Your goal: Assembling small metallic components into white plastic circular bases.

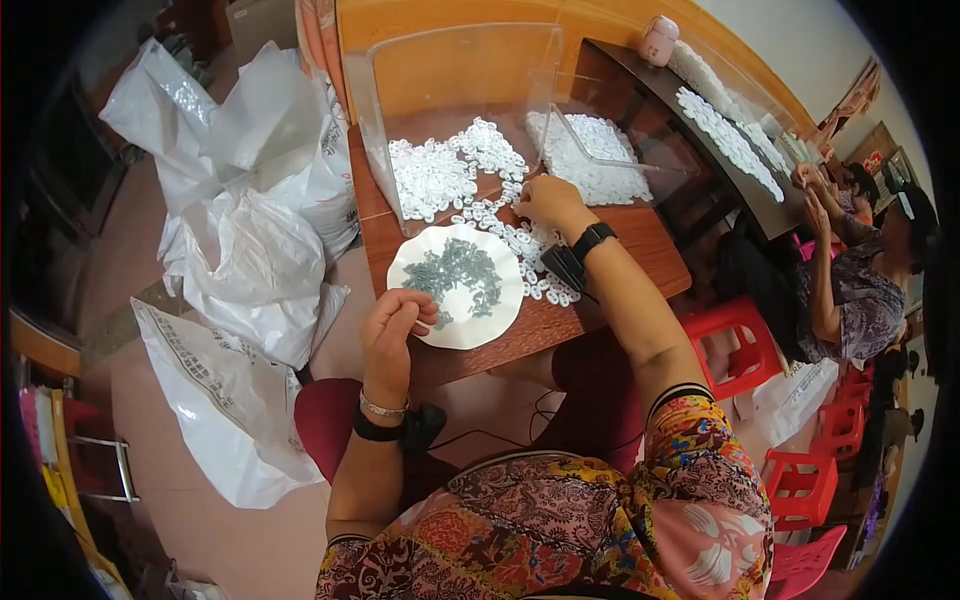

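A scalloped white plate [500, 322] holds many small grey-green pieces [455, 275] near the front of a brown wooden table. My left hand [392, 325] is at the plate's near left rim, fingertips pinched together; whatever they hold is too small to name. Farther back, my right hand [552, 203] is over loose white oval pieces with holes [485, 215], its fingers curled and their tips hidden. More white ovals [430, 180] lie heaped inside a clear plastic bin [465, 50] tipped open toward me.
A second clear bin [610, 165] of white pieces stands behind my right hand. White sacks [255, 250] crowd the floor at left. Right of the table are a red stool [735, 340] and a dark table [700, 130], where another person [865, 280] sits with raised hands.
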The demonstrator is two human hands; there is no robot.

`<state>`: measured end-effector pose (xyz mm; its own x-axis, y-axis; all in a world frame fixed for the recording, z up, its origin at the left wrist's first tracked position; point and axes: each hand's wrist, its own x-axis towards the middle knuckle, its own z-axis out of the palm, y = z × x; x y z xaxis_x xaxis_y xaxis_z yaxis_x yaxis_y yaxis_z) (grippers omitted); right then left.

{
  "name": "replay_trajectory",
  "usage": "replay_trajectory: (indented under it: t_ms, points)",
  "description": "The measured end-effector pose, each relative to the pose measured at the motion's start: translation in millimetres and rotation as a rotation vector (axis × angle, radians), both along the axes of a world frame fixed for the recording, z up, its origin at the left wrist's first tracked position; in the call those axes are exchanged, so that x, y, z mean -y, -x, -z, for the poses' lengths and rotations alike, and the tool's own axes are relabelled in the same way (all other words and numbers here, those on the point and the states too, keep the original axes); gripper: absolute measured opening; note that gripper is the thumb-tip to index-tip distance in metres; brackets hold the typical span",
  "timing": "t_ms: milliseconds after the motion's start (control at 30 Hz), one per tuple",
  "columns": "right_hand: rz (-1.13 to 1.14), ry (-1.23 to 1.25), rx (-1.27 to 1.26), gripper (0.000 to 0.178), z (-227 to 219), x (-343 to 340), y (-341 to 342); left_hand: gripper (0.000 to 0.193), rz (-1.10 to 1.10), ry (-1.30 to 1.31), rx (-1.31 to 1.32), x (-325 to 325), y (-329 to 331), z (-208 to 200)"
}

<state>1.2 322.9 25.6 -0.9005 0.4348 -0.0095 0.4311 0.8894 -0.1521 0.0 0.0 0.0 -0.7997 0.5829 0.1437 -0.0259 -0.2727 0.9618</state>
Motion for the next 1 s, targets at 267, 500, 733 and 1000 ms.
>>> replay_trajectory:
  t_ms: [267,500,733,1000]
  points:
    - [-0.015,-0.032,0.006,0.02,23,-17,13,0.021,0.018,-0.02,0.056,-9,-6,-4]
    - [-0.251,0.672,-0.45,0.01,2,19,-17,0.021,0.018,-0.028,0.024,-8,-9,-3]
    - [-0.293,1.367,-0.427,0.013,-21,130,-67,0.018,0.072,0.009,0.073,-19,-18,-4]
    - [-0.213,1.382,-0.658,0.012,1,165,-80,0.015,0.01,0.069,-0.041,-26,-22,6]
